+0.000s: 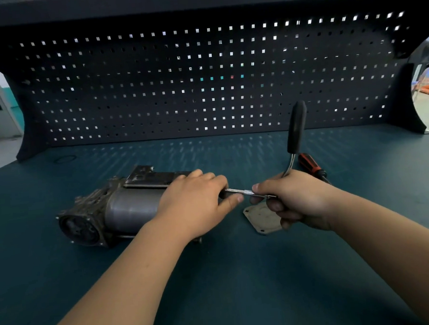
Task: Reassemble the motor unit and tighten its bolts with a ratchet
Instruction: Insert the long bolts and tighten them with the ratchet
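Observation:
The grey motor unit (115, 208) lies on its side on the dark green bench, its round end facing left. My left hand (195, 201) rests over its right end, fingers curled round the housing. My right hand (291, 200) grips the head of the ratchet (295, 132), whose black handle stands up and away from me. A thin metal extension bar (240, 192) runs from that hand leftward to the motor's end, where my left hand hides its tip. A flat grey cover plate (257, 218) lies on the bench below my right hand.
An orange and black screwdriver (311, 167) lies just behind my right hand. A dark pegboard (204, 87) stands along the back of the bench. A small bolt end (199, 240) shows under my left wrist.

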Tool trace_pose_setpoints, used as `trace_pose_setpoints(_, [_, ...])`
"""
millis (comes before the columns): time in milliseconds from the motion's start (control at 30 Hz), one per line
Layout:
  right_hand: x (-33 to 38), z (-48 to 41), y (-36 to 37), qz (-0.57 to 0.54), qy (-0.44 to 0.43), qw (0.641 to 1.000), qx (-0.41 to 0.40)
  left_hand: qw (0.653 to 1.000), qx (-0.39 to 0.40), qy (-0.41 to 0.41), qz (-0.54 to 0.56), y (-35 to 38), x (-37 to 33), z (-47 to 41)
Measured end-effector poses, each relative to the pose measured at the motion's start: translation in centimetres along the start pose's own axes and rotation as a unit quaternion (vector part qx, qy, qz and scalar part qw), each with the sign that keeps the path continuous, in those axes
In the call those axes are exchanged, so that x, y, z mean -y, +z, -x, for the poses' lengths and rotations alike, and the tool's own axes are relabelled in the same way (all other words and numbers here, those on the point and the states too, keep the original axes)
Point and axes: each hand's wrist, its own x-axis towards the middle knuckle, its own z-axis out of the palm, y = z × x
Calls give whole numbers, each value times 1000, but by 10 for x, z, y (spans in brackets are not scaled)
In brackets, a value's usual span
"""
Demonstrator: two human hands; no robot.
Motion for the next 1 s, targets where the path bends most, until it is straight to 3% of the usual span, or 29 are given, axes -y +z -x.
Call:
trace_pose_setpoints(100, [-2,-1,0,22,-16,1000,-11,1000,1,1,-15,-1,-1,0])
trace_pose_setpoints(200, [-7,-4,2,137,-95,982,-87,999,-1,10,-32,1,-2,-2])
trace_pose_setpoints(300, [-12,0,-2,321,-231,908,-139,999,-10,15,-38,4,-2,-3])
trace_pose_setpoints(400, [-13,6,-8,536,-302,778,-126,999,-14,14,-37,5,-2,-4])
trace_pose_setpoints(433, [-12,6,-9,556,-311,760,-130,999,-14,13,-34,5,-2,-4])
trace_pose_setpoints(500, [-11,6,-8,528,-320,775,-133,1000,-15,8,-25,4,-2,-2])
trace_pose_setpoints(567, [-12,6,-5,464,-305,820,-136,1000,-17,5,-20,3,-2,-1])
trace_pose_setpoints(667, [-10,1,-3,359,-224,895,-137,1000,-20,-4,-1,3,-1,2])
trace_pose_setpoints(767, [-5,-3,0,157,-103,978,-94,999,-33,-2,12,2,-1,1])
trace_pose_setpoints(833, [-3,-2,1,71,-50,995,-50,1000,-28,1,7,2,0,1])
trace_pose_setpoints(1000, [-4,-3,2,80,-46,994,-52,1000,-11,-1,-1,2,0,1])
